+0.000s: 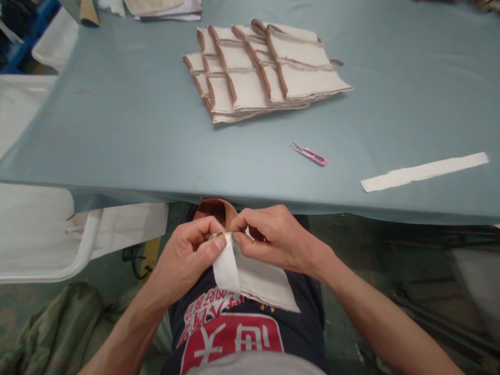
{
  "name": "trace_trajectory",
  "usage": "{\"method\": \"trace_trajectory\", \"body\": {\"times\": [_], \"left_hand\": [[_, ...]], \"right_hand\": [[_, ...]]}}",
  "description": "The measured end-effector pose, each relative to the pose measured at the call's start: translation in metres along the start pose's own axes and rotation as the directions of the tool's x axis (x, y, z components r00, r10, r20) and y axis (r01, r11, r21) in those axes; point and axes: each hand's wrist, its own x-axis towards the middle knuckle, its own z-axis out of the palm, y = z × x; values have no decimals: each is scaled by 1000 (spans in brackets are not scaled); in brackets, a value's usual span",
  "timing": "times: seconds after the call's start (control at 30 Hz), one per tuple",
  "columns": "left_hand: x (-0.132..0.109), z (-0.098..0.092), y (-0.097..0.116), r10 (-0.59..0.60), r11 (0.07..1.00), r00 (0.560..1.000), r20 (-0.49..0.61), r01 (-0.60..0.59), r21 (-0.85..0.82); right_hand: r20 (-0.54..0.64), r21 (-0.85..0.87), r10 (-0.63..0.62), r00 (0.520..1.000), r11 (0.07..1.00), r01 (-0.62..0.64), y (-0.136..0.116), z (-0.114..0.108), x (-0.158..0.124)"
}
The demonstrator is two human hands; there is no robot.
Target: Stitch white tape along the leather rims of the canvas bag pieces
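A cream fabric piece (pixel 261 278) with brown trim hangs in front of my lap, below the table edge. My left hand (pixel 195 245) pinches its upper edge between thumb and forefinger, next to a white strip (pixel 226 268) that hangs down over the fabric. Close beside it, my right hand (pixel 273 237) pinches the same edge with thumb and fingertips. Behind my hands a brown curved part (pixel 214 208) shows, apparently joined to the fabric. The exact spot between my fingertips is partly hidden.
On the blue-green table (pixel 136 135) lies an overlapping stack of cream fabric pieces with brown edges (pixel 253 73). Nearer me are pink-handled thread snips (pixel 310 154) and, to the right, a white strip (pixel 424 172). A white-framed bin (pixel 86 245) stands at the left.
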Motion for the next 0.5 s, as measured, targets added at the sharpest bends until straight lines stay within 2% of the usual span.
{"method": "trace_trajectory", "body": {"times": [0.17, 0.33, 0.5], "left_hand": [[3, 0, -4, 37, 999, 999, -40, -36, 12], [5, -2, -4, 43, 997, 998, -44, -40, 68], [6, -2, -4, 1, 1000, 999, -48, -1, 3]], "right_hand": [[90, 114, 58, 994, 991, -68, -1, -9, 6], [110, 33, 80, 991, 996, -84, -7, -12, 9], [121, -17, 93, 988, 996, -92, -12, -12, 10]]}}
